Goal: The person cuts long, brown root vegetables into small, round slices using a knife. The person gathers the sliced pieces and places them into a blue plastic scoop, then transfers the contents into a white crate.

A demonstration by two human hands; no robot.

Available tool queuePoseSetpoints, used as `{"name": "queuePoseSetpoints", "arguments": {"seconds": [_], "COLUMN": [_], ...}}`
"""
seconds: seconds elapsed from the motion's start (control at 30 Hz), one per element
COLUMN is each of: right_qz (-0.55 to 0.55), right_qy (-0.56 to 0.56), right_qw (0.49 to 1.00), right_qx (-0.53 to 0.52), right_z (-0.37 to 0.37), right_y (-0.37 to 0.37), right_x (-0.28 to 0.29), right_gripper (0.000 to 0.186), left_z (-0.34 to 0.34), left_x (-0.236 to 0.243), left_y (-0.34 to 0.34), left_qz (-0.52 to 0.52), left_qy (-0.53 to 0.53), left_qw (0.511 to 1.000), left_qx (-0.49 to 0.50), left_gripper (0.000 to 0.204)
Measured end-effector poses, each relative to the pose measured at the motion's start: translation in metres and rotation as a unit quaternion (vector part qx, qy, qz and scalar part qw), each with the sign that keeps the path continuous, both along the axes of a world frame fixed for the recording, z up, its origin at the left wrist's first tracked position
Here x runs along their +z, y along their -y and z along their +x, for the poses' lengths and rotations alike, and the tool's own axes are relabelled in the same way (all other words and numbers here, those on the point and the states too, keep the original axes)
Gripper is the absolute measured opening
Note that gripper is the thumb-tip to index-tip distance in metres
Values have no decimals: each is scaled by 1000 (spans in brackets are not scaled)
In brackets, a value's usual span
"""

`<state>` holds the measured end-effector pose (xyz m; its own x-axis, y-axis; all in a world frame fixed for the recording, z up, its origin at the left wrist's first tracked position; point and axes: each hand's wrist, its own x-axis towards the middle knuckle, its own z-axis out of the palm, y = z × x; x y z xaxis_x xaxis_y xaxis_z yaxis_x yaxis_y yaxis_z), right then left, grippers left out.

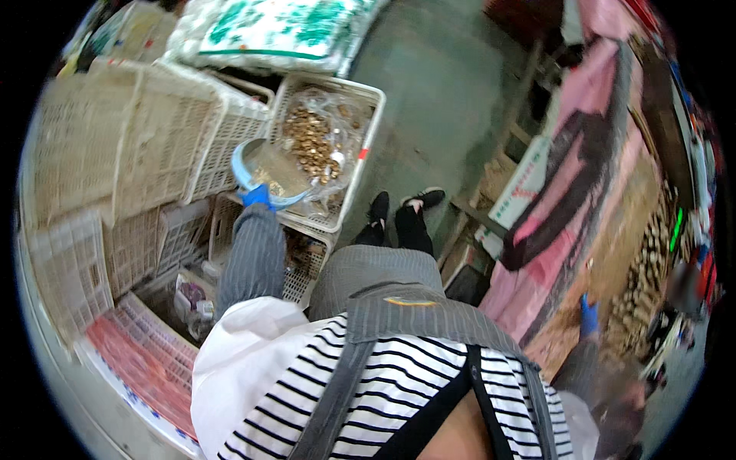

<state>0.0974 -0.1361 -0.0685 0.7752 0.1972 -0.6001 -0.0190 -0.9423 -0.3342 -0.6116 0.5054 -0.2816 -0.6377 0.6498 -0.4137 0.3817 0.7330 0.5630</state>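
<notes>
At the left, my left hand [257, 197], in a blue glove, is closed on the near rim of a round, light-blue-rimmed sieve [239, 165]. The sieve tilts over a white plastic crate [377, 103], and fine pale bits lie inside it. Small golden-brown pieces [310, 142] fill part of the crate on clear plastic film; I cannot make out their kind. Far to the right, my right hand [588, 316], also blue-gloved, is at a brown work surface [606, 257]. Its fingers are too small to read, and I see nothing clearly held.
Stacked white crates [84, 146] stand at the left. A large white-and-green sack [268, 34] lies beyond the crate. Pink cloth [571, 153] drapes the right table's edge, with a pile of pale-and-dark pieces [640, 299] farther right. Green floor [437, 84] runs between.
</notes>
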Motion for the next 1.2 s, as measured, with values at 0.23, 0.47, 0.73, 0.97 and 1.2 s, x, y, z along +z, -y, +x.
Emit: {"name": "queuePoseSetpoints", "arguments": {"seconds": [0.23, 0.47, 0.73, 0.97, 1.2], "right_qz": [-8, -29, -128, -101, -85], "right_qy": [61, 64, 105, 126, 144], "right_qw": [998, 995, 985, 987, 986], "right_qx": [-31, -66, -43, -7, -14], "right_z": [-13, -24, -23, -21, -41], "right_y": [-22, -45, -35, -19, -37], "right_x": [5, 13, 15, 6, 21], "right_gripper": [62, 66, 98, 88, 72], "left_z": [-8, 95, 165, 334, 351], "left_x": [-79, -39, -148, -113, -140], "left_y": [10, 34, 170, 370, 541], "left_qz": [-103, -294, -376, -280, -393], "left_qy": [135, 217, 249, 667, 604], "left_qw": [985, 914, 777, 538, 606], "left_qx": [22, -177, -438, -434, -337], "left_gripper": [83, 49, 40, 34, 35]}}
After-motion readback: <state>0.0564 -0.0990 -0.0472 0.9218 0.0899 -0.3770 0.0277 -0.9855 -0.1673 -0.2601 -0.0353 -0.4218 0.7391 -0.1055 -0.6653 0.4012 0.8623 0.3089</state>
